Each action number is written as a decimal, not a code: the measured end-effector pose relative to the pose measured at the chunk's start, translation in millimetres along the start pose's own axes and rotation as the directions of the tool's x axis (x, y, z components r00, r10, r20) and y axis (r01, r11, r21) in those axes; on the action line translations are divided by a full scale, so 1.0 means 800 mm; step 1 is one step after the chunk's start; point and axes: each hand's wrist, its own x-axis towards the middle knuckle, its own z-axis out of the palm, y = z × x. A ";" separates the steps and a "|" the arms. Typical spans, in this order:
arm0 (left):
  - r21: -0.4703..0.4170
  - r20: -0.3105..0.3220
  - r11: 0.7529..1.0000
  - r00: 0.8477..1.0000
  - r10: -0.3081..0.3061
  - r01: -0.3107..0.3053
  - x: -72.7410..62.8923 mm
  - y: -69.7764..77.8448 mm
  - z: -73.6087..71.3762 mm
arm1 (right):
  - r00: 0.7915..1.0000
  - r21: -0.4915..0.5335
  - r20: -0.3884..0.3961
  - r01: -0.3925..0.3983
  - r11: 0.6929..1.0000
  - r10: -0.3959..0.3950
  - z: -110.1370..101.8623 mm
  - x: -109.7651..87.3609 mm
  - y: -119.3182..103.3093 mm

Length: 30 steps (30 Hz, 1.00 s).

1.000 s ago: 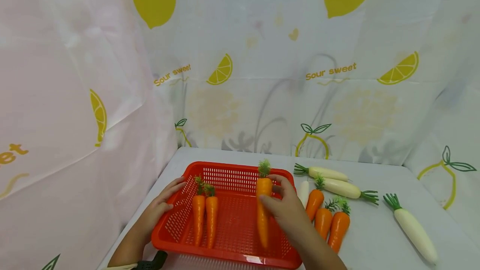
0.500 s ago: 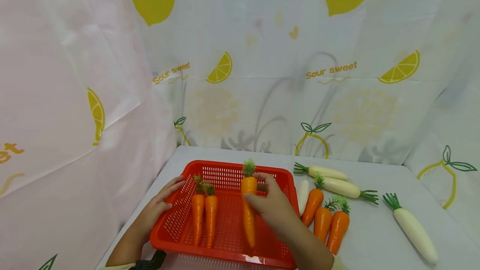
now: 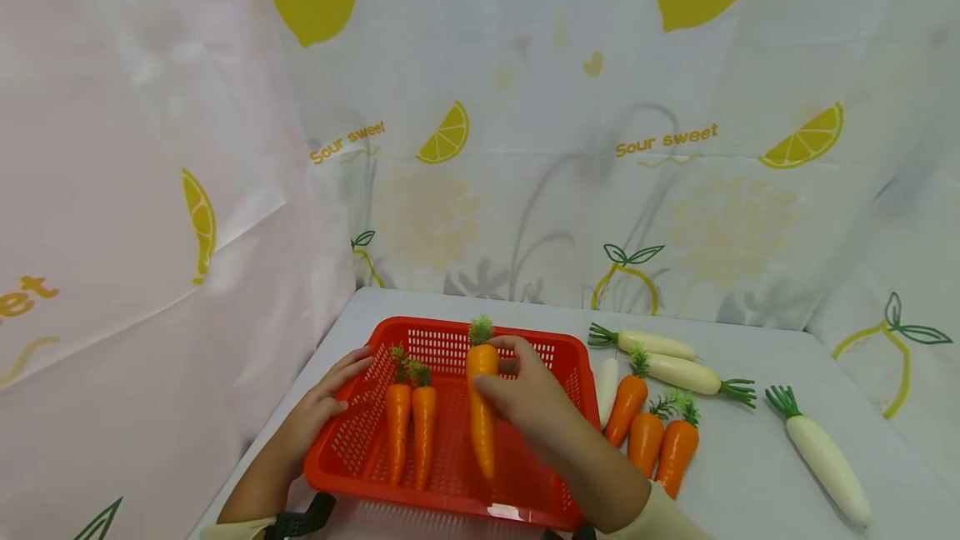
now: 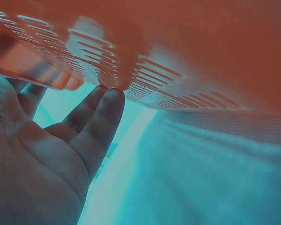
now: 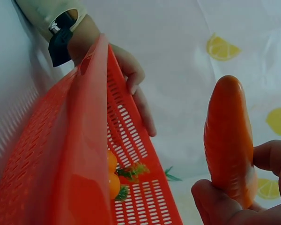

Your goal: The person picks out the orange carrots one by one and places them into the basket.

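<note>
Right hand [image 3: 527, 394] holds carrot [image 3: 482, 425] apart from basket rim [image 3: 420, 499].

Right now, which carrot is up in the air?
The carrot in the right hand, over the basket: two others lie inside it, three more beside it.
</note>
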 end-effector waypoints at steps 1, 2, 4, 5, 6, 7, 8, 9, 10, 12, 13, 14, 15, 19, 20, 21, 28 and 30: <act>0.001 -0.003 1.000 1.000 -0.003 0.003 0.000 0.000 0.000 | 1.000 0.011 0.004 -0.001 1.000 0.001 0.001 0.002 0.000; 0.006 -0.005 1.000 1.000 -0.005 0.005 0.000 0.001 0.001 | 1.000 0.019 0.008 0.000 1.000 0.000 0.001 0.004 -0.001; 0.011 -0.019 1.000 1.000 -0.017 0.017 0.000 0.001 0.001 | 1.000 0.027 0.017 0.006 1.000 -0.006 0.002 0.008 -0.001; 0.010 -0.027 1.000 0.999 -0.025 0.025 0.000 0.002 0.002 | 1.000 0.027 0.019 0.009 1.000 -0.010 0.003 0.010 -0.002; 0.009 -0.033 0.999 0.999 -0.031 0.031 0.000 0.002 0.001 | 1.000 0.029 0.022 0.014 0.999 -0.014 0.004 0.011 -0.003; 0.010 -0.037 0.999 0.999 -0.033 0.034 0.000 0.002 0.001 | 1.000 0.030 0.024 0.018 0.999 -0.019 0.006 0.011 -0.004; 0.008 -0.038 0.999 0.999 -0.035 0.036 0.000 0.002 0.001 | 0.999 0.035 0.028 0.022 0.999 -0.023 0.008 0.012 -0.004; 0.006 -0.040 0.999 0.998 -0.038 0.038 0.000 0.002 0.000 | 0.999 0.038 0.029 0.025 0.999 -0.026 0.010 0.013 -0.005; 0.006 -0.040 0.999 0.999 -0.037 0.037 0.000 0.002 0.000 | 0.999 0.040 0.030 0.027 0.999 -0.028 0.012 0.013 -0.005; 0.007 -0.033 1.000 0.999 -0.026 0.026 0.001 0.002 0.000 | 0.999 0.056 0.030 0.027 0.998 -0.028 0.016 0.015 -0.007; 0.006 -0.030 1.000 0.999 -0.020 0.021 0.001 0.002 0.001 | 0.999 0.062 0.028 0.024 0.998 -0.025 0.019 0.016 -0.007; 0.005 -0.025 1.000 1.000 -0.013 0.014 0.002 0.002 0.002 | 0.999 0.068 0.027 0.019 0.997 -0.021 0.020 0.017 -0.007; 0.006 -0.021 1.000 1.000 -0.008 0.008 0.003 0.001 0.002 | 1.000 0.069 0.025 0.015 0.997 -0.017 0.021 0.019 -0.007; 0.010 -0.028 1.000 0.999 -0.016 0.016 0.005 0.002 0.004 | 1.000 0.069 0.024 0.002 0.998 -0.004 0.025 0.027 -0.009; 0.014 -0.033 1.000 0.999 -0.024 0.024 0.005 0.003 0.004 | 1.000 0.067 0.027 0.001 0.998 -0.003 0.026 0.029 -0.009; 0.017 -0.039 0.999 0.999 -0.033 0.033 0.005 0.003 0.004 | 1.000 0.064 0.029 0.000 0.998 -0.001 0.027 0.031 -0.008; -0.002 -0.054 0.998 0.997 -0.059 0.059 0.002 0.007 0.006 | 0.998 0.064 0.053 -0.048 0.997 0.045 0.035 0.041 -0.001; -0.006 -0.058 0.998 0.996 -0.065 0.065 0.001 0.007 0.006 | 0.997 0.067 0.054 -0.059 0.996 0.055 0.036 0.041 0.000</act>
